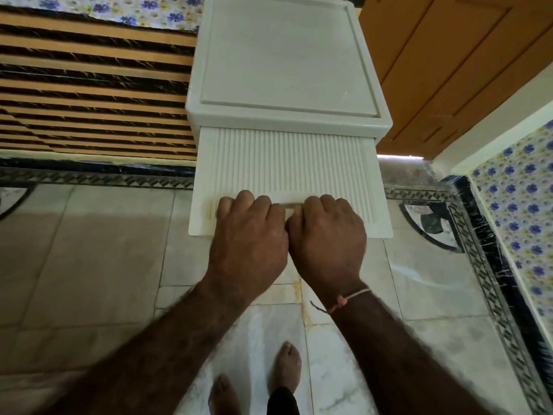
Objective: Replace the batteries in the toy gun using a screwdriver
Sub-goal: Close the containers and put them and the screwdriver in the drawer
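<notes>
Head view, looking down: a white plastic cabinet stands at twelve o'clock on a marble floor. Both hands sit side by side on its ribbed drawer. The left hand and right hand have fingers curled over the drawer handle, grasping it. No toy gun, screwdriver or batteries are visible; they are perhaps inside. Bare feet stand at six o'clock. A hard tug might tip the light cabinet or jerk the drawer out.

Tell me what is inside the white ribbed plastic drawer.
Nothing inside shows: only the white ribbed plastic drawer front is visible, both hands, left and right, curled on its handle. Contents are hidden.
</notes>
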`<state>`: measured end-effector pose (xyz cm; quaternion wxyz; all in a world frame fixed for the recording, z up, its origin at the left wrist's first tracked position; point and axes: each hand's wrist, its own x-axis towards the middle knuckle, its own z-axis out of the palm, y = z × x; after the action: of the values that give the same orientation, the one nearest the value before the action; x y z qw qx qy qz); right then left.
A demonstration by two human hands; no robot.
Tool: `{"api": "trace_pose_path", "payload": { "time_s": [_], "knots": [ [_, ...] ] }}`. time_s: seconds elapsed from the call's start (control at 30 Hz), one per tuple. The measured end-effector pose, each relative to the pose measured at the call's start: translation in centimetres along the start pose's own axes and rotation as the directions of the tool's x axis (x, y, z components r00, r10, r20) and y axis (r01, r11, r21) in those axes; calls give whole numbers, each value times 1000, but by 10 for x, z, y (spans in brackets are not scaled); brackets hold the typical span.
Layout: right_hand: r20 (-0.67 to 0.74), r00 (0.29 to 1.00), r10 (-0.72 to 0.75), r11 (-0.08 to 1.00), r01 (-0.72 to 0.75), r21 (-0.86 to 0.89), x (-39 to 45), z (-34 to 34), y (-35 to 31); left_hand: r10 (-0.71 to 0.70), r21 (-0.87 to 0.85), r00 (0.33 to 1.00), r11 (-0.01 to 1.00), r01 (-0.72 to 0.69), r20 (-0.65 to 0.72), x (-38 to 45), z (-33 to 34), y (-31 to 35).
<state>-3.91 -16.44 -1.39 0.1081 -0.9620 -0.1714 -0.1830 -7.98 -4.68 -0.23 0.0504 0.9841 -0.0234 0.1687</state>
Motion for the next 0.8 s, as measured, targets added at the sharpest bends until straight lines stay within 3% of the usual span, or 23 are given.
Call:
{"api": "trace_pose_path", "payload": {
  "time_s": [0.2, 0.37, 0.6, 0.8],
  "knots": [
    [55, 997, -48, 998, 46, 43, -34, 0, 9, 85, -25, 993, 996, -83, 79, -29, 6, 8],
    [254, 966, -35, 994, 7, 112, -54, 38, 14, 61, 6, 965, 998, -65, 254, -38, 46, -1],
    [564, 825, -42, 994, -24, 110, -60, 71, 27, -62, 59, 876, 998, 39, 478, -35, 90, -11],
    [703, 705, -87, 994, 13, 110, -31, 96, 42, -116, 110, 837, 992, 67, 535, -12, 117, -23]
  ]
}}
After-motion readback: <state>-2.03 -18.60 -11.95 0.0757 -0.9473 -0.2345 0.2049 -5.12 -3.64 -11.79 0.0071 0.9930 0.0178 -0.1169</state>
